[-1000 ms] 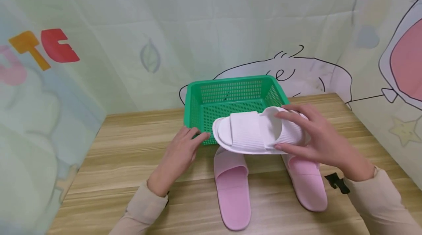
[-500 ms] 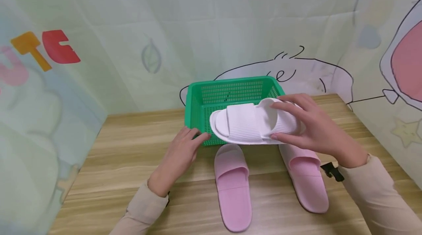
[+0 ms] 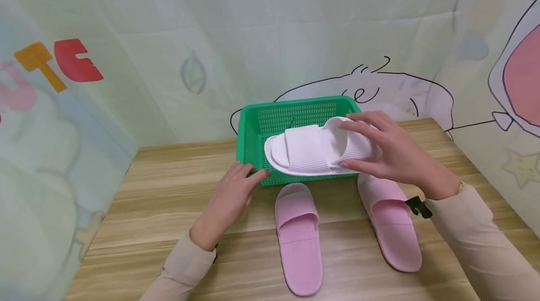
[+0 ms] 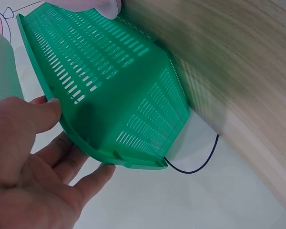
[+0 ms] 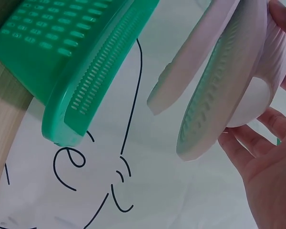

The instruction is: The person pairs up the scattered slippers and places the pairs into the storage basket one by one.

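My right hand (image 3: 394,153) grips a pair of white slippers (image 3: 305,148) at the heel end, thumb on the near side and fingers on the far side. They are nested together and lie sideways above a green plastic basket (image 3: 295,102), toes to the left. Two soles (image 5: 226,88) show side by side in the right wrist view. At the basket's near left corner, my left hand (image 3: 228,195) pinches the rim (image 4: 69,126), its thumb over the edge and fingers outside. The slippers hide part of the basket's inside.
Two pink slippers lie apart on the wooden table (image 3: 177,174) in front of the basket: the left one (image 3: 299,244) and the right one (image 3: 394,230), which is partly below my right hand. A printed cloth (image 3: 236,48) hangs behind the table.
My right hand has carried the white slippers forward and slightly left, from over the basket's near edge to over its inside. My left hand has stayed on the rim.
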Motion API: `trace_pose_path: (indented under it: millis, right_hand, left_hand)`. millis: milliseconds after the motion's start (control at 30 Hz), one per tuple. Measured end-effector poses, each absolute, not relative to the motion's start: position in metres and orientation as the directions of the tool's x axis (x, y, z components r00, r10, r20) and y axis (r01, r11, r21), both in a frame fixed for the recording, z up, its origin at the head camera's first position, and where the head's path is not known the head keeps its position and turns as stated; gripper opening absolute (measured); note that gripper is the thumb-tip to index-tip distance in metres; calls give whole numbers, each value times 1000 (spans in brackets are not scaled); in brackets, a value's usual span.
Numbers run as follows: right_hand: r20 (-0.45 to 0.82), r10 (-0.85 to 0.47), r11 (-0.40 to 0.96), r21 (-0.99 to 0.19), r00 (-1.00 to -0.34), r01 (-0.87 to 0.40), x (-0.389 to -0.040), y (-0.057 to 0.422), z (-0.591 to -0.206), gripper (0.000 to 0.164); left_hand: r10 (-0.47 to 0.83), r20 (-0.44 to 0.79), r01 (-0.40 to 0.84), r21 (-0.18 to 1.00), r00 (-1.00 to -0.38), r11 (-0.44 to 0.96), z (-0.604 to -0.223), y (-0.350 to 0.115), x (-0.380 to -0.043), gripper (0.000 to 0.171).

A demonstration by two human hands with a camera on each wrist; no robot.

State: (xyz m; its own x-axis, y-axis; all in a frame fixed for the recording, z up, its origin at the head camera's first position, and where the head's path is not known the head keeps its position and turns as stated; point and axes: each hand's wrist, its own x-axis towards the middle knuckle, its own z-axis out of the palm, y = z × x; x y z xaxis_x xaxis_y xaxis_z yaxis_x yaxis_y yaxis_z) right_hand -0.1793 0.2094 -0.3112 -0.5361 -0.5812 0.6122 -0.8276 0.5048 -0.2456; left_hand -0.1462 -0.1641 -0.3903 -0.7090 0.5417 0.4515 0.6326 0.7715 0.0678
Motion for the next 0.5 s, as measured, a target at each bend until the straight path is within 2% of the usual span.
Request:
trace_pose_path:
  millis: [133,500]
  right_hand:
    - [597,-589,511,-247,-544,-824,-187,208,-311,66]
    - [582,-597,517,-246,-552,-820,-210,200,-308,72]
  left_hand:
    - [542,446,628,60,-712,776,-390,-164,-146,38]
    - [541,415,615,60,-732,786,-387,-163,-144,41]
